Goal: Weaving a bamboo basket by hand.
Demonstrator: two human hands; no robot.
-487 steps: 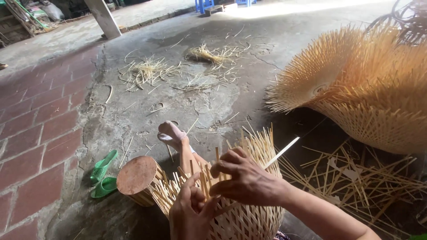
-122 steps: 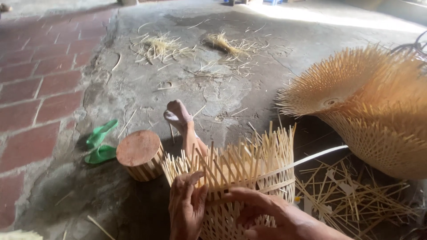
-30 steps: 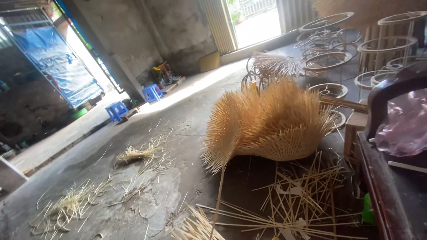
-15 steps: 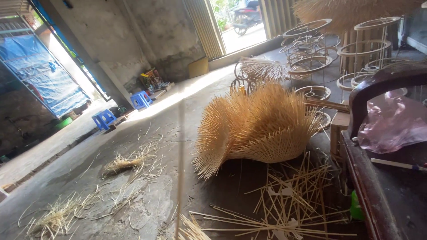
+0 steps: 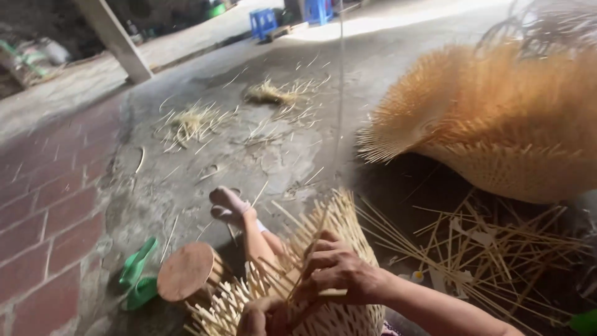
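Low in the frame, just right of centre: a half-woven bamboo basket, pale splints sticking up and fanning outward from its rim, woven wall running off the bottom edge. Right hand laid across the top of it, fingers curled and pinched on a thin bamboo strip among the upright splints, forearm reaching in from the lower right corner. Left hand at the very bottom edge, pressed against the basket wall below the right one; mostly cut off by the frame, so cannot tell whether closed on a splint or just bracing, though probably curled. Directly above the basket, a bare foot with the lower leg stretched up the frame, touching the weave at its lower end. Left of that, a round wooden block, flat top facing up, standing just beside the basket's splints. Farther left, near the lower left, a pair of green sandals on the concrete floor next to a red brick strip. Right of the basket, loose bamboo sticks scattered criss-cross on dark ground. Above those, filling the upper right, a large unfinished basket on its side, long splints bristling toward the centre. Up the middle, small heaps of bamboo shavings on the floor. At the top edge, blue plastic stools and, upper left, a slanted concrete post.
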